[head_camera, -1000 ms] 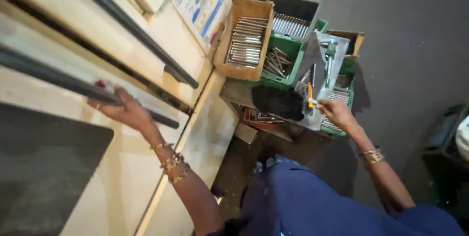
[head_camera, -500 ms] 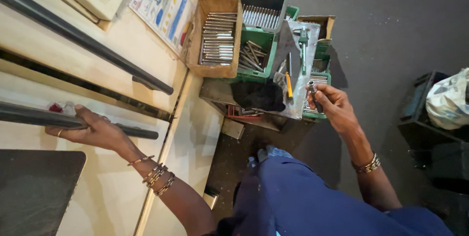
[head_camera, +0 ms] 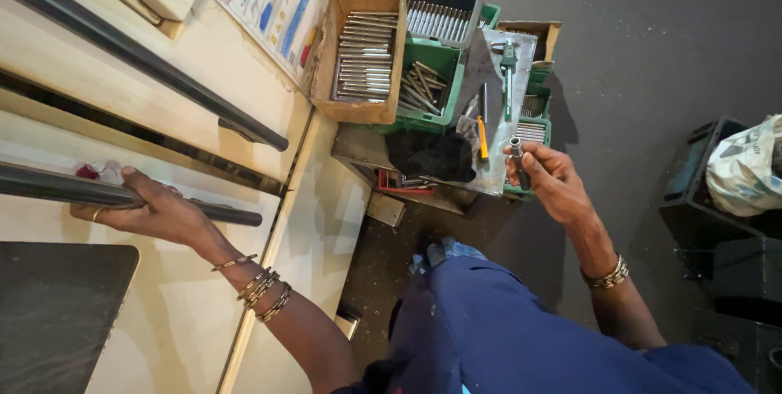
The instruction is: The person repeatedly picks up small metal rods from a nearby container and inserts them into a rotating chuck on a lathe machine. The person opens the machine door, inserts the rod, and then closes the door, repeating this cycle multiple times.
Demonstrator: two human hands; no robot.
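Note:
My left hand (head_camera: 155, 211) grips the dark bar handle (head_camera: 49, 186) on the cream door of a large machine (head_camera: 187, 101) at the left. My right hand (head_camera: 550, 178) holds a short dark metal tool with a silver tip (head_camera: 518, 159) upright over a grey metal plate (head_camera: 497, 101). On that plate lie a yellow-handled tool (head_camera: 482, 137), a green-handled tool (head_camera: 508, 64) and a black cloth (head_camera: 428, 154). Bangles circle both wrists.
A cardboard box (head_camera: 362, 52) of metal rods and green crates (head_camera: 432, 76) of similar parts stand behind the plate. A second bar handle (head_camera: 163, 76) crosses the machine above. Dark bins (head_camera: 717, 231) and a white plastic bag (head_camera: 745, 166) sit on the grey floor at right.
My left hand slid down the machine door and closed around the bar handle. My right hand lifted the dark tool off the plate, toward me. The view shifted.

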